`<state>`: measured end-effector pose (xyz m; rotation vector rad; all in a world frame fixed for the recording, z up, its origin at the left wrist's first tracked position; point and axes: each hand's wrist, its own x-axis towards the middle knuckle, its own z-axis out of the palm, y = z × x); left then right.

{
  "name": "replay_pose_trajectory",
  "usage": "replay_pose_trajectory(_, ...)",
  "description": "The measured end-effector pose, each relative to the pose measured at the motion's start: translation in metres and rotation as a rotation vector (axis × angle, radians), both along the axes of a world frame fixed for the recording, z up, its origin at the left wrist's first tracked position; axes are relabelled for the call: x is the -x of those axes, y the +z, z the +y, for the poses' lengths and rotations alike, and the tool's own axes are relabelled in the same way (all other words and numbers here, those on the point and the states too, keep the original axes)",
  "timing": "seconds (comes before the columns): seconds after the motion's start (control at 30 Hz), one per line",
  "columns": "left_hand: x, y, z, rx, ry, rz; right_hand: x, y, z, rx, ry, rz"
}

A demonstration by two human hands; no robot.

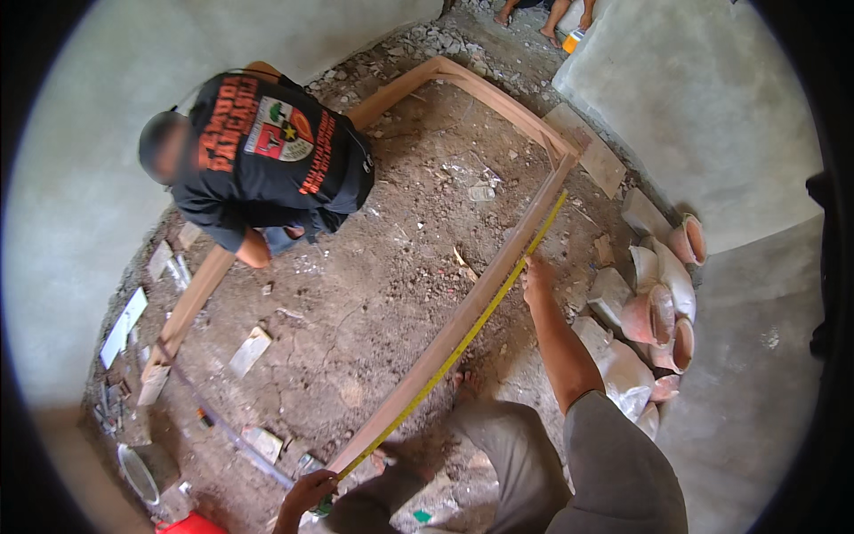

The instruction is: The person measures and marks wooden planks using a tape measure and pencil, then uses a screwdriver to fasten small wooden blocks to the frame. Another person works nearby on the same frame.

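A yellow measuring tape (463,344) is stretched along the right-hand beam of a brown wooden frame (418,377) lying on the ground. At the beam's near end, my left hand (311,489) is closed on the tape measure; a small green part shows beneath the fingers. Farther along, my right hand (536,278) closes on the tape beside the beam. Past that hand the tape runs on toward the frame's far right corner. Part of the frame's left side is hidden by a crouching person in a black shirt (258,147).
Clay pots (648,316) and white sacks (674,280) are piled by the right wall. Rubble (436,40) lines the far edge. A bucket (140,472), tools and wood scraps lie at lower left. Another person's feet (550,37) show at the top.
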<state>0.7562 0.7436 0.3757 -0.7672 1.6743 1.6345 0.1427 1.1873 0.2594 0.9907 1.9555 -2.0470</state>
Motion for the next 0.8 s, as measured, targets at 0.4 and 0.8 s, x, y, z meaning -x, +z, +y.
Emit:
replay_pose_trajectory(0.4,0.285,-0.320,0.156,0.028,-0.072,0.323,0.101,-0.237,0.019,0.006,-0.009,0.144)
replay_pose_trajectory(0.8,0.402,-0.352,0.201,-0.109,-0.045,0.341,0.122,-0.260,0.055,-0.284,0.105,0.181)
